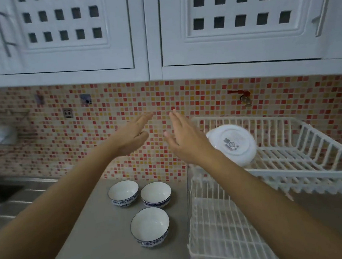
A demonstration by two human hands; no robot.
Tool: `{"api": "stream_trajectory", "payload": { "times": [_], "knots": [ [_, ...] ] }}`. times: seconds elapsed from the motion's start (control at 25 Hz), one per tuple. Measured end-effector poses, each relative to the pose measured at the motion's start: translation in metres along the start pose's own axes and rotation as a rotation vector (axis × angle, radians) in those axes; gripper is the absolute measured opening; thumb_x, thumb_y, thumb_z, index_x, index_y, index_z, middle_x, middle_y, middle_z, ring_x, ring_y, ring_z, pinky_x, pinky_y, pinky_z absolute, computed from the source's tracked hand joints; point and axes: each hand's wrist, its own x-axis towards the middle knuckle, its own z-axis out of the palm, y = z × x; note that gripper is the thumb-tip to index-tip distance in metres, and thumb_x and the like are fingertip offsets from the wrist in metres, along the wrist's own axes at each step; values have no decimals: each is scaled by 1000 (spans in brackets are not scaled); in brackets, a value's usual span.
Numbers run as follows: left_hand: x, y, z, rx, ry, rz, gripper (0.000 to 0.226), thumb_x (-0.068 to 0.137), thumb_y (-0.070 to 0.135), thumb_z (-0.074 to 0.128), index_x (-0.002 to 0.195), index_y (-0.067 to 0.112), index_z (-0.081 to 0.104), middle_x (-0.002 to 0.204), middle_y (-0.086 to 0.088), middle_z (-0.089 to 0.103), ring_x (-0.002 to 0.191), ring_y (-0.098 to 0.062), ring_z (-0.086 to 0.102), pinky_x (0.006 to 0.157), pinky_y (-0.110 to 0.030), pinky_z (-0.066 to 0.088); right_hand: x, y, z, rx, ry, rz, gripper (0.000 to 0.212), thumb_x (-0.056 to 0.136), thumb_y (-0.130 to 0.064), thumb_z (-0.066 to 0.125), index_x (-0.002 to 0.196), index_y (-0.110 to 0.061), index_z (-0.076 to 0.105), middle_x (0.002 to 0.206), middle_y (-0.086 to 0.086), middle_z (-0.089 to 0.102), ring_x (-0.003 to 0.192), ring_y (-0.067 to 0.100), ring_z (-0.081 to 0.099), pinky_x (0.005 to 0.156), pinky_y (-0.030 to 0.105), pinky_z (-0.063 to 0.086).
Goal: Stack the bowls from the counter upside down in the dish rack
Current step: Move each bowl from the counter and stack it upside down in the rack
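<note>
though upright, bowls (150, 226) beside rack (220, 234)

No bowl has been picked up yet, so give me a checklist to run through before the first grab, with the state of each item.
1. Left hand free: ok, open and holding nothing.
2. Right hand free: ok, open and holding nothing.
3. Three blue-rimmed bowls within sight on the counter: ok, all upright and apart from each other.
4. Bowls clean and dry inside: cannot tell.
5. Room in the dish rack: ok, the lower tier looks bare; the upper tier holds only a white plate on edge.
6. Path to the rack: ok, nothing stands between.
</note>
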Motion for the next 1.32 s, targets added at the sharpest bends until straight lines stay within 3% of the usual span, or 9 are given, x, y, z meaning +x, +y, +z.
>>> {"api": "stream_trajectory", "payload": {
  "times": [0.16,0.36,0.64,0.84,1.0,1.2,1.32],
  "knots": [
    [-31,-51,20,31,-74,-181,56,99,24,30,151,15,11,160,-5,9,147,-22,13,118,-36,14,20,-37,64,57,-104,144,61,101,-27,32,150,-3,5,160,14,2,148,27,4,120,38,12],
    [-68,-86,92,-90,-260,-336,55,99,25,31,150,8,14,159,-12,15,145,-26,19,117,-38,19,-16,-33,159,80,-189,411,63,100,-29,36,150,-2,8,159,15,5,147,30,6,119,40,15],
    [-108,-103,216,-166,-398,-575,56,100,29,33,146,-1,21,155,-20,22,139,-36,29,114,-41,25,-91,0,262,-14,-363,645,67,97,-36,44,146,0,17,152,17,25,137,30,32,110,37,33],
    [-119,-112,283,-194,-366,-825,51,99,32,33,134,-5,34,136,-25,45,121,-42,48,100,-45,39,-93,10,311,49,-425,714,67,95,-44,44,143,-2,25,143,14,40,130,29,41,100,38,41],
    [-119,-119,309,-291,-342,-1009,44,98,32,35,123,-5,39,122,-29,56,113,-44,54,92,-43,43,-89,18,336,118,-482,781,64,93,-35,50,142,-3,25,142,14,40,127,30,45,98,38,42],
    [-118,-116,322,-667,-252,-1237,32,94,8,41,122,-7,37,127,-32,48,112,-47,53,71,-45,54,-93,21,350,209,-542,912,70,70,-23,58,132,-18,28,128,8,52,109,34,59,92,41,50],
    [-117,-116,315,-801,-186,-1305,37,87,-7,42,124,-5,37,133,-28,41,118,-47,47,80,-59,53,-95,18,351,203,-541,922,67,67,-25,57,126,-18,28,125,9,55,105,34,61,89,44,52]
  ]
}}
